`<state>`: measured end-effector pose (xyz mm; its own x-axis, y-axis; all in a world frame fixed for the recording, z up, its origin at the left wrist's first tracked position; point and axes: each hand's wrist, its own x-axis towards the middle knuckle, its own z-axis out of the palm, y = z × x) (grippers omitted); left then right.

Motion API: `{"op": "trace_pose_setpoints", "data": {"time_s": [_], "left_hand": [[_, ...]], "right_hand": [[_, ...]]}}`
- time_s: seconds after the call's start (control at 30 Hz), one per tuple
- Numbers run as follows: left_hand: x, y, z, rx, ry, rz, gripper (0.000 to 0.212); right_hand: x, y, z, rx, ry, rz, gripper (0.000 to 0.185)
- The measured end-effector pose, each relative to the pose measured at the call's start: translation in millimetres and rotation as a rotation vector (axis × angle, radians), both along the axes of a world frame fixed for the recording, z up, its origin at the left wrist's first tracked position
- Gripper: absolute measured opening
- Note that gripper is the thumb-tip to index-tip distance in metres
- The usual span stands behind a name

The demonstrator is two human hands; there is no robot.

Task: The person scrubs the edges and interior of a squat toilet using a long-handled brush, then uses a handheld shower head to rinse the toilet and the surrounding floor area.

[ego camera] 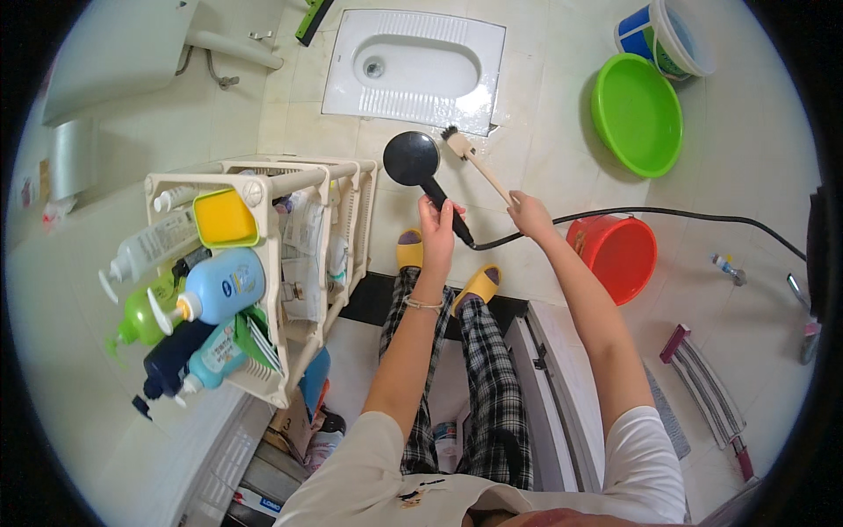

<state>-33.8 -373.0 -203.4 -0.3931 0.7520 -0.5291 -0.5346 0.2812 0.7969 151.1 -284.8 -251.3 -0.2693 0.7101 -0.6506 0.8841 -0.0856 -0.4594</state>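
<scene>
My left hand [437, 222] is closed around the handle of a black shower head [411, 159], whose round head points away from me over the tiled floor. Its black hose [632, 211] runs off to the right, passing by my right wrist. My right hand [529, 215] grips the end of a beige scrub brush [486, 172] with dark bristles. The bristles are close to the near right edge of a white ceramic squat toilet [421, 66] set in the floor. The floor beside it looks wet and shiny.
A cream plastic shelf rack [267, 230] holding pump bottles stands at left. On the right are a green basin [637, 115], a lidded white and blue bucket [665, 39] and a red bucket [616, 257]. A mop [705, 388] lies lower right. Door tracks [546, 395] run beside my legs.
</scene>
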Motion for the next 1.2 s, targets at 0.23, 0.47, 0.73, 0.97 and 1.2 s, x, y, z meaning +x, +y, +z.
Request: {"op": "trace_pose_setpoints", "data": {"time_s": [0.23, 0.47, 0.73, 0.97, 1.2], "left_hand": [[-18.9, 11.7, -57.7, -0.041, 0.098, -0.159, 0.016], [-42.1, 19.6, -78.0, -0.004, 0.05, -0.151, 0.021], [-60.3, 39.3, -105.2, 0.001, 0.073, -0.079, 0.02], [-61.2, 42.4, -95.3, -0.034, 0.04, -0.004, 0.022], [-52.6, 49.5, -98.0, 0.016, 0.03, -0.015, 0.03]], "right_hand": [[-23.0, 4.5, -31.5, 0.037, -0.184, 0.331, 0.035], [-64.4, 3.9, -82.7, 0.112, -0.332, 0.558, 0.049], [-161.3, 91.2, -142.8, 0.322, -0.216, 0.484, 0.05], [-88.1, 49.4, -119.2, 0.125, -0.239, 0.703, 0.056], [-183.7, 83.3, -186.7, 0.25, -0.087, 0.573, 0.049]]}}
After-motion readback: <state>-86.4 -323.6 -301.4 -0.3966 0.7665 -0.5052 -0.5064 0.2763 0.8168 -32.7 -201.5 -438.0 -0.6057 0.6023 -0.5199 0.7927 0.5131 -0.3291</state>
